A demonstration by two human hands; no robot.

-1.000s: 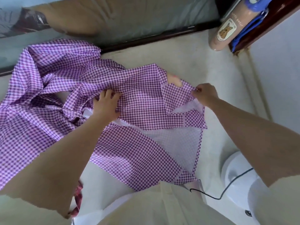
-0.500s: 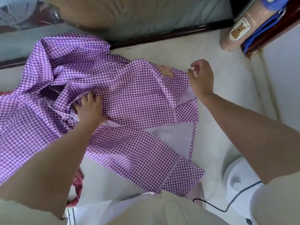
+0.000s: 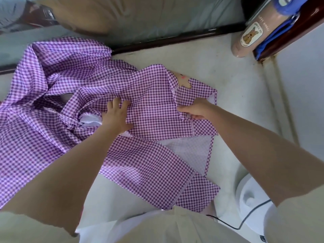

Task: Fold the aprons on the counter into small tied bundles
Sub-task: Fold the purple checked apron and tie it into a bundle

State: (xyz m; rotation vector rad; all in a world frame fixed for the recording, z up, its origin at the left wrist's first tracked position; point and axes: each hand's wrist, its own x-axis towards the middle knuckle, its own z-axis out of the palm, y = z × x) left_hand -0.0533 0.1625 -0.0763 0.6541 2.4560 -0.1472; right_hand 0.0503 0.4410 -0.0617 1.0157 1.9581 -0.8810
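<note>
Left hand (image 3: 114, 118) pressing flat, right hand (image 3: 196, 110) pinching a purple-and-white checked cloth apron (image 3: 154, 111).
The left grip is apart, fingers straight on the middle of the cloth. The right grip is clamped on a folded edge at the cloth's right side, thumb on top. The apron lies spread on the pale worktop (image 3: 236, 95), crumpled toward the left, with a small tan animal patch (image 3: 184, 79) near its far edge. A pink cylindrical bottle with a dog label (image 3: 249, 35) is at the far right corner.
</note>
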